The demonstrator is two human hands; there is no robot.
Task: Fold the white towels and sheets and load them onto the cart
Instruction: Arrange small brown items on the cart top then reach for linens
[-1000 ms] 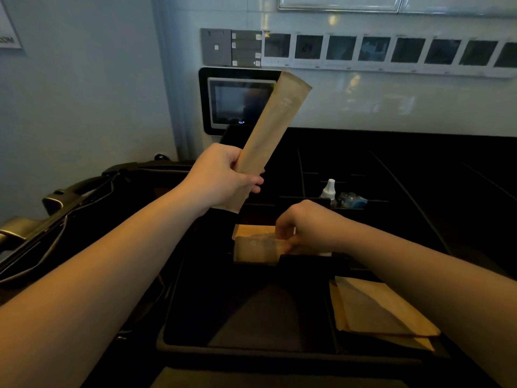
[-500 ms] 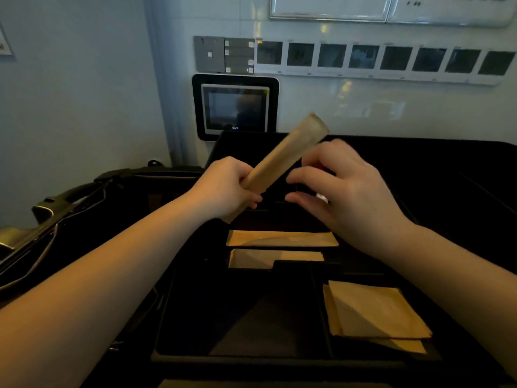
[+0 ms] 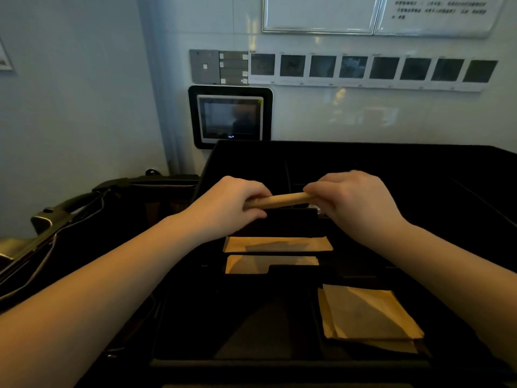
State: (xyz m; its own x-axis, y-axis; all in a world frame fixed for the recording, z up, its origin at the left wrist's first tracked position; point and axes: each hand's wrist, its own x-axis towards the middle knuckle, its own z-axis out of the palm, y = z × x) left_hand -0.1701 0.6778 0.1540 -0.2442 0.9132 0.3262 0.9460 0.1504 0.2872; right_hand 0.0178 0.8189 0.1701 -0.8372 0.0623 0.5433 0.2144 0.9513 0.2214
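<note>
At the bottom of the frame two bare forearms reach up and inward over a black compartmented tray (image 3: 279, 362). In its lower-right compartment lies a loose stack of square brown paper bags (image 3: 369, 317). Just above centre, two long brown paper sleeves (image 3: 277, 244) lie flat, one behind the other, in narrow slots. Above them, at mid-frame, the left hand (image 3: 232, 204) grips one end of a third paper sleeve (image 3: 279, 200) with curled fingers, and the right hand (image 3: 355, 200) pinches its other end. A second ago the left hand alone held this sleeve up on a slant while the right hand was down at the slots; now the sleeve is level and held at both ends over the empty slot behind the two filled ones, so it is probably about to be laid in there. Beyond, in the upper centre, a wall screen (image 3: 230, 117) hangs under a row of dark panels (image 3: 369, 70). No white towels or sheets are in view, so the folding seems not yet begun here; this looks like stocking the cart.
</note>
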